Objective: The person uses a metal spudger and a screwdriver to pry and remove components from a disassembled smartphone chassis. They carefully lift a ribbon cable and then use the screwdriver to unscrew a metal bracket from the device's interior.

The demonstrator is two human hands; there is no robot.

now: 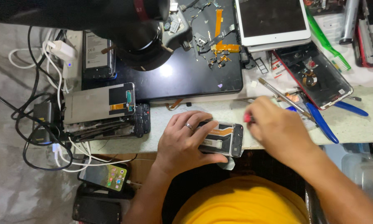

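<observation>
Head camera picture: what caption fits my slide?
Left hand steadies an opened phone; right hand holds a red-tipped tool.

Orange ribbon cable (pixel 220 30), blue pliers (pixel 321 121), yellow shirt (pixel 242 201).

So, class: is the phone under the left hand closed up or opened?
Opened: the phone under the left hand shows orange flex cable and bare frame.

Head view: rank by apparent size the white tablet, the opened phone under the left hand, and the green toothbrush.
1. White tablet, largest, though the top edge of the picture cuts it off.
2. Opened phone, partly covered by the left hand, so its full size is unsure.
3. Green toothbrush, long but thin, smallest in area.
</observation>
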